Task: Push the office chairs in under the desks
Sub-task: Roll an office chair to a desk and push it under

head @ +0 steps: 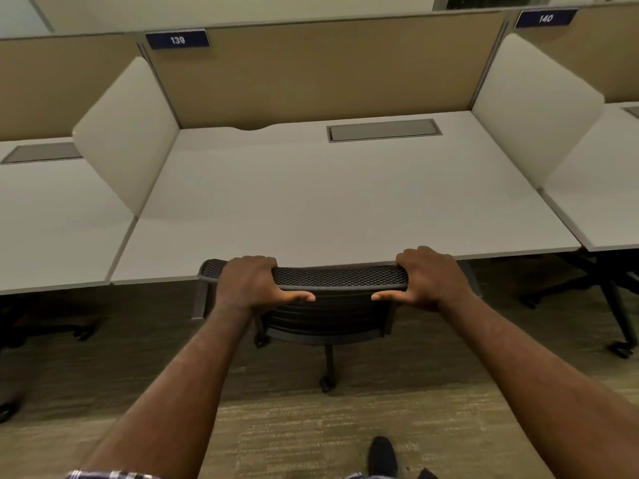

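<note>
A black mesh-backed office chair [340, 276] stands at the front edge of the white desk [328, 202] marked 139. Its seat is hidden under the desktop and the top of its backrest touches the desk edge. My left hand [254, 283] grips the left end of the backrest top, fingers curled over it, thumb pointing inward. My right hand [427, 280] grips the right end the same way. Below the backrest I see the chair's base leg and a caster [326, 383] on the carpet.
White side panels [128, 133] and a tan back partition [328, 70] enclose the desk. A grey cable hatch [383, 130] is set in the desktop. Neighbouring desks lie left and right, with another chair base [619, 305] under the right one. My shoe [382, 456] is on the carpet.
</note>
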Action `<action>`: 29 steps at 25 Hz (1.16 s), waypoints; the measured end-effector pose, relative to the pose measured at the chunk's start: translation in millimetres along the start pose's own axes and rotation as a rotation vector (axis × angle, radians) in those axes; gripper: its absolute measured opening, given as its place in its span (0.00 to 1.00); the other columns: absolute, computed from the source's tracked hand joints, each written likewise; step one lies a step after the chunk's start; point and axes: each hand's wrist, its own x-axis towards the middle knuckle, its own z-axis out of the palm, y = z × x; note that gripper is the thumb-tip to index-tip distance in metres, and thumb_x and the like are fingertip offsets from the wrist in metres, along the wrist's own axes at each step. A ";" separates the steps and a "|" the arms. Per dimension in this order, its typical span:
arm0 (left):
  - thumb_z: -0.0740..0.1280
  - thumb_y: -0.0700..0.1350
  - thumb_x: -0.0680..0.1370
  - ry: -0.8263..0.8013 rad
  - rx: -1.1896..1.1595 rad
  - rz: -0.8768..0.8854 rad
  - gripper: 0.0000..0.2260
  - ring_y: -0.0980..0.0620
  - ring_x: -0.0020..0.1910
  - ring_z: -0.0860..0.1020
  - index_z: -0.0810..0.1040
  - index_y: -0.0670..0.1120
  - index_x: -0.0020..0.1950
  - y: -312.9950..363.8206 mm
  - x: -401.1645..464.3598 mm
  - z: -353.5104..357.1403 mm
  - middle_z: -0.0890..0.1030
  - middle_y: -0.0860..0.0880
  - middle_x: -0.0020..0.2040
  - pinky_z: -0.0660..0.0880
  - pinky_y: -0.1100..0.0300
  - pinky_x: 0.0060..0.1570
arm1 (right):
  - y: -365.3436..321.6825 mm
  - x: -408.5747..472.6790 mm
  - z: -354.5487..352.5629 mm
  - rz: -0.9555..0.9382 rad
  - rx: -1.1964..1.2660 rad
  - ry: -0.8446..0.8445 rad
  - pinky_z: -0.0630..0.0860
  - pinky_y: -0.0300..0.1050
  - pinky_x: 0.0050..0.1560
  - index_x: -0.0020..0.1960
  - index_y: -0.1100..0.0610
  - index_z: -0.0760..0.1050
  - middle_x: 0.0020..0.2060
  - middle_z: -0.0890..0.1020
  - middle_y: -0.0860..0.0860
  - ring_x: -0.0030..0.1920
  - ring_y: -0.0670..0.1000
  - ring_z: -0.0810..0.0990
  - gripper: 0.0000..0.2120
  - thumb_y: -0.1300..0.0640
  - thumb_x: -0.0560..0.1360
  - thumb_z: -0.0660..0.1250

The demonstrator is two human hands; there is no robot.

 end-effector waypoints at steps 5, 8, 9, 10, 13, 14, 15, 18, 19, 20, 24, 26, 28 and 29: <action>0.48 0.89 0.53 0.035 -0.024 -0.022 0.42 0.54 0.25 0.69 0.72 0.50 0.30 45.9 29.6 5.5 0.71 0.54 0.25 0.73 0.58 0.27 | 56.4 3.3 -0.1 0.023 -0.018 0.002 0.67 0.45 0.35 0.43 0.50 0.69 0.39 0.75 0.47 0.39 0.49 0.71 0.42 0.13 0.60 0.44; 0.47 0.89 0.54 0.049 -0.035 -0.033 0.43 0.53 0.24 0.69 0.71 0.49 0.29 67.4 40.2 8.4 0.71 0.53 0.25 0.70 0.59 0.26 | 83.3 6.6 0.6 0.017 -0.005 0.016 0.65 0.44 0.35 0.43 0.50 0.70 0.39 0.75 0.47 0.41 0.50 0.71 0.42 0.13 0.59 0.44; 0.47 0.89 0.54 0.053 -0.036 -0.039 0.43 0.52 0.24 0.69 0.71 0.49 0.29 74.6 42.6 9.3 0.71 0.53 0.25 0.70 0.59 0.26 | 91.8 6.7 1.1 0.014 -0.006 0.019 0.65 0.45 0.35 0.43 0.50 0.71 0.40 0.75 0.47 0.41 0.50 0.72 0.43 0.13 0.59 0.45; 0.47 0.89 0.54 0.052 -0.037 -0.042 0.43 0.52 0.24 0.69 0.71 0.49 0.29 82.5 45.9 9.9 0.71 0.53 0.25 0.70 0.59 0.26 | 100.9 6.2 1.8 0.015 -0.004 0.025 0.65 0.45 0.35 0.43 0.51 0.72 0.40 0.76 0.48 0.42 0.51 0.73 0.42 0.14 0.59 0.47; 0.46 0.89 0.54 0.058 -0.042 -0.047 0.43 0.51 0.24 0.70 0.72 0.48 0.29 101.7 56.2 10.2 0.71 0.53 0.24 0.71 0.59 0.26 | 123.2 7.4 3.6 0.017 0.021 0.069 0.67 0.45 0.36 0.43 0.52 0.73 0.40 0.77 0.49 0.42 0.53 0.75 0.41 0.15 0.60 0.51; 0.46 0.89 0.54 0.062 -0.041 -0.048 0.44 0.51 0.24 0.70 0.72 0.48 0.29 105.6 59.0 9.9 0.71 0.53 0.24 0.70 0.59 0.25 | 127.9 8.4 3.7 0.017 0.023 0.086 0.67 0.45 0.35 0.43 0.52 0.74 0.39 0.77 0.49 0.42 0.53 0.75 0.41 0.15 0.60 0.51; 0.46 0.89 0.54 0.067 -0.039 -0.049 0.43 0.51 0.24 0.70 0.71 0.48 0.28 108.3 60.8 9.8 0.70 0.53 0.24 0.67 0.60 0.25 | 130.9 9.0 4.2 0.017 0.027 0.105 0.66 0.45 0.35 0.42 0.52 0.74 0.38 0.77 0.49 0.41 0.54 0.75 0.42 0.15 0.60 0.50; 0.46 0.89 0.54 0.083 -0.027 -0.047 0.43 0.51 0.23 0.68 0.70 0.48 0.28 111.3 62.0 11.1 0.68 0.53 0.23 0.61 0.60 0.24 | 134.7 7.7 8.0 0.016 0.040 0.140 0.68 0.45 0.34 0.41 0.54 0.75 0.37 0.78 0.51 0.39 0.55 0.76 0.44 0.14 0.60 0.49; 0.46 0.89 0.54 0.087 -0.023 -0.046 0.43 0.52 0.23 0.67 0.70 0.48 0.28 111.3 61.8 11.6 0.68 0.53 0.23 0.60 0.60 0.25 | 134.9 7.0 8.8 0.014 0.037 0.139 0.69 0.45 0.34 0.41 0.54 0.75 0.37 0.78 0.51 0.39 0.55 0.76 0.44 0.14 0.60 0.49; 0.46 0.89 0.54 0.089 -0.019 -0.045 0.43 0.52 0.23 0.67 0.69 0.49 0.28 111.2 61.8 11.7 0.68 0.53 0.23 0.60 0.60 0.25 | 135.0 6.6 8.5 0.015 0.034 0.132 0.70 0.45 0.34 0.42 0.54 0.76 0.37 0.78 0.51 0.39 0.55 0.76 0.44 0.14 0.60 0.49; 0.46 0.88 0.55 0.102 -0.026 -0.043 0.41 0.54 0.23 0.66 0.67 0.49 0.28 110.8 60.2 10.9 0.68 0.54 0.24 0.59 0.60 0.25 | 131.2 3.5 5.0 0.046 0.065 0.088 0.73 0.47 0.38 0.46 0.54 0.77 0.41 0.79 0.51 0.43 0.54 0.76 0.43 0.16 0.61 0.52; 0.46 0.88 0.55 0.076 -0.032 -0.051 0.42 0.53 0.26 0.68 0.69 0.49 0.31 109.0 60.1 12.5 0.70 0.53 0.27 0.62 0.57 0.28 | 125.3 -0.1 3.3 0.061 0.085 0.104 0.74 0.47 0.39 0.49 0.54 0.78 0.43 0.80 0.51 0.44 0.53 0.77 0.46 0.15 0.61 0.50; 0.46 0.88 0.56 0.051 -0.031 -0.062 0.43 0.52 0.30 0.71 0.72 0.49 0.36 106.6 59.3 13.8 0.72 0.53 0.31 0.65 0.56 0.32 | 111.9 -3.6 1.8 0.039 0.122 0.157 0.75 0.48 0.40 0.52 0.55 0.80 0.44 0.82 0.52 0.44 0.54 0.78 0.47 0.16 0.62 0.51; 0.46 0.88 0.57 0.041 -0.031 -0.061 0.44 0.52 0.33 0.72 0.74 0.49 0.39 105.8 58.3 13.7 0.74 0.53 0.33 0.67 0.55 0.35 | 101.8 -3.3 0.4 0.017 0.131 0.187 0.75 0.48 0.40 0.53 0.56 0.80 0.43 0.82 0.52 0.43 0.55 0.79 0.47 0.16 0.62 0.52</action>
